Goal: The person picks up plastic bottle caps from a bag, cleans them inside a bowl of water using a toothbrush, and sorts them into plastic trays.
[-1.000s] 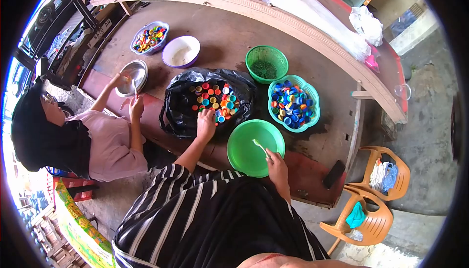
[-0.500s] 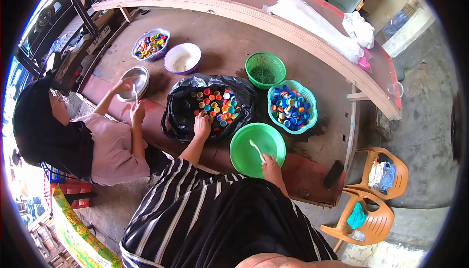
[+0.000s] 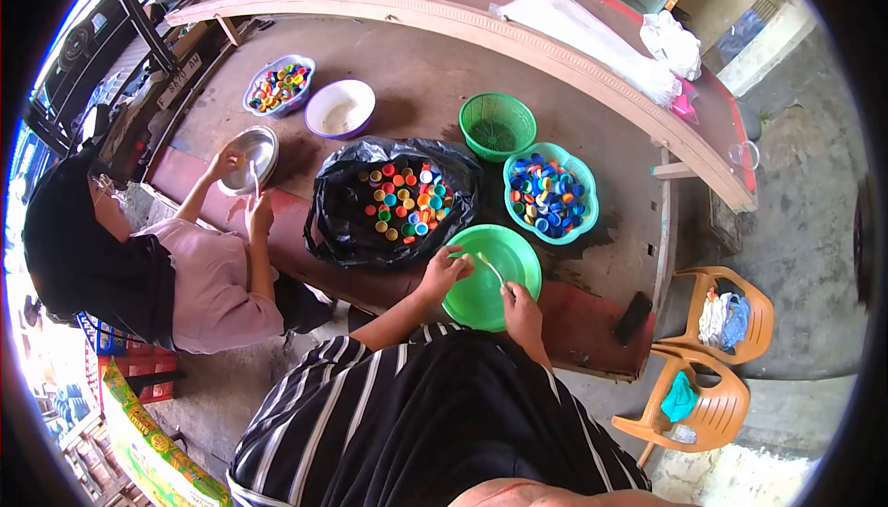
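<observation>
My left hand is closed in a pinch over the left rim of a green basin. Between its fingertips is a small yellowish bottle cap, mostly hidden. My right hand grips a slim pale toothbrush, whose head points up and left over the basin toward that cap. Left of the basin lies a black plastic bag, its edges rolled open around several colored bottle caps. A turquoise basket at the right holds mostly blue caps.
Behind stand a green basket, a white-purple bowl and a lilac basket of caps. At the left, a co-worker handles a similar stick over a metal bowl. A dark phone-like object lies near the right edge.
My left hand has left the caps in the black bag and moved right to the basin, with a cap in its fingertips. The toothbrush stays over the basin, slightly shifted.
</observation>
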### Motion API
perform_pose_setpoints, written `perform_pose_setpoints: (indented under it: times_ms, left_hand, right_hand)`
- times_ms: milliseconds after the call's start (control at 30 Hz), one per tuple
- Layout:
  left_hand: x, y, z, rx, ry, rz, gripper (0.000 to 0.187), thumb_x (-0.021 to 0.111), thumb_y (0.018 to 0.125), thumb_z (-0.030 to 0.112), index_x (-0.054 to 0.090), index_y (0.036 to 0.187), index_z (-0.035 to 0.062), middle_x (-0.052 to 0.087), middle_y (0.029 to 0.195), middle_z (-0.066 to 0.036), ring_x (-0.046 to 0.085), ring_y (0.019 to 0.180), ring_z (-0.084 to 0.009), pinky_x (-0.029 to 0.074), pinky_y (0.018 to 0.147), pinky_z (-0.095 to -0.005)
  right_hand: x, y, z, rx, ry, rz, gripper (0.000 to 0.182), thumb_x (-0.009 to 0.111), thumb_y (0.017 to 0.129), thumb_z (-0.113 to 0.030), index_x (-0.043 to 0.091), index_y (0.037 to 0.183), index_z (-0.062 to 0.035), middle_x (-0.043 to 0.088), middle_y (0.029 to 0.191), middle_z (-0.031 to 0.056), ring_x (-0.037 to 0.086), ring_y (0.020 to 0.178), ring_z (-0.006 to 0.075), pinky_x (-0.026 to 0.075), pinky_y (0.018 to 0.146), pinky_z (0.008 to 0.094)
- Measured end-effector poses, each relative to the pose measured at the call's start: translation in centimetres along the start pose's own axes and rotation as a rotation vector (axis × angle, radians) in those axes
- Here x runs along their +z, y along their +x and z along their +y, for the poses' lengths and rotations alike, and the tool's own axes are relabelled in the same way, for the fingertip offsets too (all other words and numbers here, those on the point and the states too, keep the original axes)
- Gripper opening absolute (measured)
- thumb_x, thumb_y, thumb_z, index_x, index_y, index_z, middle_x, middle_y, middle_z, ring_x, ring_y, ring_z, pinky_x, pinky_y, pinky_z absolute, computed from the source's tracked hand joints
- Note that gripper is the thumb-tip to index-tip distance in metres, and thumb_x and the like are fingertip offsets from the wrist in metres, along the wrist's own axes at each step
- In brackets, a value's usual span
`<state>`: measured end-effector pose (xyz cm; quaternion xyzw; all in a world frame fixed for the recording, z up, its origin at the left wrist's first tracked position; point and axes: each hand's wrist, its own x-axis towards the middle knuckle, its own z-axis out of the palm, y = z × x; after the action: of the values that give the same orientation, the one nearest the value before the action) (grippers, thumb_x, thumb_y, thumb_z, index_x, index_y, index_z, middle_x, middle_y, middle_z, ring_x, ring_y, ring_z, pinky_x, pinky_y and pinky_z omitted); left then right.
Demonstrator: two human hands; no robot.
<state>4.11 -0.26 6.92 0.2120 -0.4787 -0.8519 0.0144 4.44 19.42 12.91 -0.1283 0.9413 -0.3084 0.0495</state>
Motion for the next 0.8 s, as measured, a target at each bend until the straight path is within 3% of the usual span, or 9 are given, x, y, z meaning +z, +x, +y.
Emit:
perform_pose_setpoints:
  times_ms: [67,100,233,333,433,533,633,733,800]
  left_hand:
    - [-0.3,-0.2,-0.4,-0.16,-0.144,-0.091,0.027,0.054,0.097,0.012,0.049,0.119,-0.0031,0.061,0.105,-0.013,0.063,0.094,-0.02,0.054,0.085,-0.0318]
    - [-0.4,-0.3,-0.5,-0.242,-0.216,-0.137,0.026,0.052,0.097,0.012,0.05,0.118,-0.0026,0.06,0.109,-0.011,0.062,0.099,-0.0204,0.053,0.089,-0.0322]
    - [-0.3,-0.4,-0.5,-0.186,-0.168,-0.169,0.025,0.052,0.098,0.012,0.051,0.118,-0.003,0.059,0.112,-0.01,0.06,0.105,-0.0199,0.052,0.092,-0.0302]
    - [-0.2,-0.9,-0.1,-0.204,-0.179,-0.16,0.023,0.052,0.097,0.01,0.052,0.116,-0.003,0.058,0.113,-0.009,0.06,0.103,-0.0181,0.052,0.091,-0.0302]
    - [0.0,-1.1,0.3,-0.193,-0.152,-0.184,0.022,0.054,0.095,0.007,0.052,0.115,-0.0033,0.059,0.111,-0.009,0.061,0.101,-0.0184,0.052,0.092,-0.0302]
    - [-0.2,-1.3,0.5,-0.064,0.015,-0.185,0.025,0.06,0.092,0.005,0.052,0.114,-0.0038,0.06,0.108,-0.008,0.062,0.096,-0.0171,0.052,0.089,-0.029]
    - [-1.0,-1.3,0.2,0.054,0.341,-0.2,0.029,0.064,0.088,0.001,0.053,0.114,-0.0042,0.063,0.106,-0.009,0.063,0.095,-0.0153,0.051,0.087,-0.0276]
    - [-0.7,-0.9,0.1,0.139,0.261,-0.214,0.032,0.069,0.083,0.002,0.054,0.111,-0.0046,0.066,0.097,-0.009,0.063,0.09,-0.0127,0.051,0.081,-0.0259]
    - [-0.4,-1.2,0.7,0.139,0.301,-0.198,0.032,0.069,0.082,0.002,0.056,0.11,-0.0042,0.067,0.095,-0.009,0.063,0.088,-0.0121,0.052,0.08,-0.0261]
  right_hand:
    - [-0.7,-0.8,-1.2,0.002,0.122,0.019,0.027,0.052,0.094,-0.031,0.063,0.106,-0.0098,0.065,0.103,0.012,0.064,0.089,0.0347,0.051,0.074,0.0435]
    - [-1.0,-1.2,-1.4,0.013,0.123,-0.075,0.029,0.052,0.095,-0.033,0.062,0.107,-0.0091,0.066,0.104,0.0118,0.063,0.091,0.0348,0.051,0.075,0.0434]
    - [-0.4,-1.6,0.0,0.105,-0.043,-0.025,0.03,0.051,0.095,-0.035,0.063,0.107,-0.0096,0.066,0.103,0.0116,0.063,0.091,0.0352,0.05,0.075,0.0445]
    - [-1.0,-1.6,-0.6,0.032,0.052,0.059,0.03,0.05,0.095,-0.035,0.063,0.106,-0.0098,0.066,0.103,0.0122,0.063,0.09,0.0353,0.05,0.074,0.0449]
    - [-0.6,-1.4,-0.4,0.081,0.029,-0.059,0.031,0.05,0.095,-0.035,0.063,0.106,-0.0099,0.066,0.1,0.0134,0.064,0.088,0.0358,0.05,0.072,0.0443]
    - [-0.6,-0.7,-0.2,0.133,-0.026,0.043,0.03,0.05,0.096,-0.035,0.063,0.104,-0.0096,0.067,0.095,0.0142,0.064,0.085,0.0365,0.05,0.07,0.0434]
    - [-1.8,-1.0,-2.0,0.0,0.049,-0.045,0.031,0.049,0.096,-0.037,0.062,0.097,-0.009,0.066,0.084,0.0159,0.063,0.079,0.0378,0.049,0.066,0.0455]
    - [-0.8,-0.5,-0.2,0.091,-0.15,-0.092,0.036,0.047,0.096,-0.041,0.06,0.088,-0.0084,0.064,0.076,0.0178,0.062,0.072,0.039,0.047,0.061,0.048]
    - [-0.8,-0.1,0.4,0.071,-0.107,-0.02,0.038,0.046,0.096,-0.043,0.058,0.085,-0.0083,0.063,0.073,0.0183,0.062,0.068,0.0394,0.047,0.06,0.0489]
